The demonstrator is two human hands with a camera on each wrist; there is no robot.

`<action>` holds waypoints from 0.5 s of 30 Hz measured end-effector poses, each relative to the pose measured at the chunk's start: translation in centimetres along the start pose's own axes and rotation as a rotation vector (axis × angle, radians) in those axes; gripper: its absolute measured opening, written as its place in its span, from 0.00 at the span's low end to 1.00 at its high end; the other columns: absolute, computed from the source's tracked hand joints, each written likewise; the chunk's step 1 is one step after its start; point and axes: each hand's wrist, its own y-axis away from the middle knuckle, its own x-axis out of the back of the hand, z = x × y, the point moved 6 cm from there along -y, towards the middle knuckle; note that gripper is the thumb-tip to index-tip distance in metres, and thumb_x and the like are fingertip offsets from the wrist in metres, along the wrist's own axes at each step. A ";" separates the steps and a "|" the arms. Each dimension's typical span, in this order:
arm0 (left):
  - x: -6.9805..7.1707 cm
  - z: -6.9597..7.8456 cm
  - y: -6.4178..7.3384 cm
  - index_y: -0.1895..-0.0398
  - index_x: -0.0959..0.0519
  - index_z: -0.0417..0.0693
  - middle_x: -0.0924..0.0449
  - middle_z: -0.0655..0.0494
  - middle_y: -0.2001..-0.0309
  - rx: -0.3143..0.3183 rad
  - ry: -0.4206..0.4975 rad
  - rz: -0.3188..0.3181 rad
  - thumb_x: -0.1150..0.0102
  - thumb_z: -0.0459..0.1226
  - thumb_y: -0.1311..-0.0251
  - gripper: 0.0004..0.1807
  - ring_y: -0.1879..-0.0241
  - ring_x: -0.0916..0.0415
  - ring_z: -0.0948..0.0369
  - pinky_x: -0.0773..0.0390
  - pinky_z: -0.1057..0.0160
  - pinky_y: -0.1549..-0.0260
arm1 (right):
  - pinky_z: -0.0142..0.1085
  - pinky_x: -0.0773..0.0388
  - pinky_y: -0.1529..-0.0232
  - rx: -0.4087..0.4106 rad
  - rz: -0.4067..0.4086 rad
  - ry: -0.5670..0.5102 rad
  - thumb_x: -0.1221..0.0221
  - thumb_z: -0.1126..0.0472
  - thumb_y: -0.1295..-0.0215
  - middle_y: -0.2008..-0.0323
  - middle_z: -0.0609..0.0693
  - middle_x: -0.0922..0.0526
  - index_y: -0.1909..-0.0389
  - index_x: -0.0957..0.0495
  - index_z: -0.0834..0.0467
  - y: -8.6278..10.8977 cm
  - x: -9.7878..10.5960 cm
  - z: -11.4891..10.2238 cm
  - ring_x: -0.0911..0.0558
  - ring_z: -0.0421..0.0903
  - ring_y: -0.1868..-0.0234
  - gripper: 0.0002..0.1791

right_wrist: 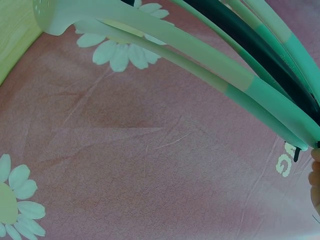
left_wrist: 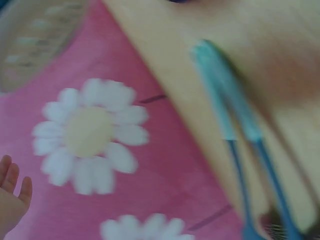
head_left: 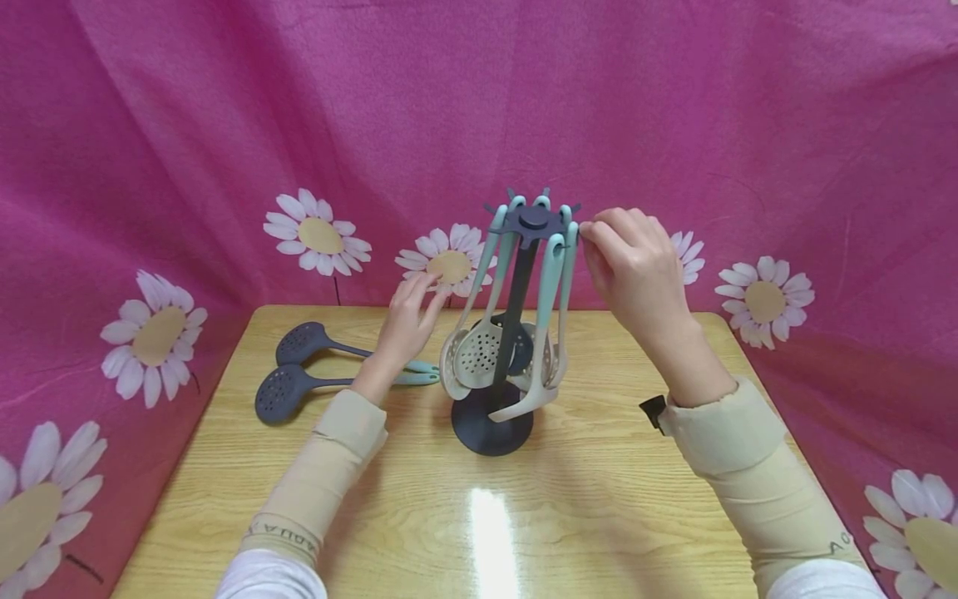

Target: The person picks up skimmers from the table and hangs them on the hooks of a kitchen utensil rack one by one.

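Observation:
A dark utensil rack [head_left: 511, 324] stands upright on a round base, with several mint-handled kitchen utensils hanging from its hooks. Among them are a cream skimmer [head_left: 479, 356] and, at the front, a cream-headed utensil [head_left: 549, 287] seen side-on. My right hand [head_left: 636, 262] pinches a hook end at the rack's right side; its fingertips [right_wrist: 315, 182] show only at the right wrist view's edge. The left hand [head_left: 407, 320], fingers loosely extended, hovers over the handles of two dark skimmers [head_left: 279, 394] lying side by side, and holds nothing. Those mint handles [left_wrist: 220, 85] appear blurred in the left wrist view.
The wooden table [head_left: 599, 499] has its back edge against a pink flowered cloth [head_left: 419, 100], which also rises at both sides. The two lying skimmers have their heads toward the left, their handle ends close to the rack.

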 end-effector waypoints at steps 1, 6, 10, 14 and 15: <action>-0.2 -0.7 0.3 0.45 0.29 0.38 0.28 0.42 0.49 0.030 -0.055 -0.036 0.48 0.35 0.38 0.19 0.47 0.33 0.48 0.37 0.49 0.45 | 0.44 0.33 0.74 0.000 0.001 -0.001 0.45 0.75 0.45 0.73 0.57 0.23 0.71 0.23 0.66 0.0 0.0 0.0 0.27 0.55 0.72 0.04; -1.4 -4.8 2.6 0.41 0.32 0.41 0.32 0.42 0.45 0.120 -0.315 -0.279 0.47 0.36 0.39 0.22 0.43 0.38 0.47 0.39 0.47 0.44 | 0.44 0.33 0.73 0.007 -0.010 0.009 0.45 0.75 0.44 0.73 0.57 0.23 0.71 0.23 0.67 0.0 0.0 0.0 0.27 0.55 0.72 0.03; -2.0 -7.6 4.9 0.40 0.33 0.39 0.34 0.41 0.43 0.157 -0.408 -0.409 0.45 0.36 0.40 0.24 0.41 0.39 0.46 0.43 0.47 0.40 | 0.43 0.33 0.74 0.007 -0.006 0.010 0.45 0.74 0.44 0.73 0.57 0.23 0.71 0.23 0.67 0.0 0.0 0.0 0.27 0.55 0.73 0.03; -2.3 -9.4 6.8 0.41 0.33 0.39 0.33 0.40 0.43 0.194 -0.429 -0.478 0.43 0.35 0.41 0.25 0.41 0.39 0.46 0.44 0.47 0.40 | 0.44 0.34 0.74 -0.004 0.014 -0.004 0.44 0.75 0.45 0.73 0.57 0.23 0.72 0.23 0.67 0.1 0.0 0.0 0.27 0.55 0.73 0.03; -2.4 -9.7 7.1 0.41 0.32 0.38 0.32 0.40 0.43 0.196 -0.428 -0.485 0.43 0.35 0.42 0.25 0.42 0.39 0.45 0.44 0.46 0.39 | 0.44 0.34 0.74 -0.006 0.018 -0.009 0.44 0.75 0.46 0.73 0.57 0.23 0.72 0.23 0.66 0.1 0.0 0.0 0.27 0.56 0.73 0.03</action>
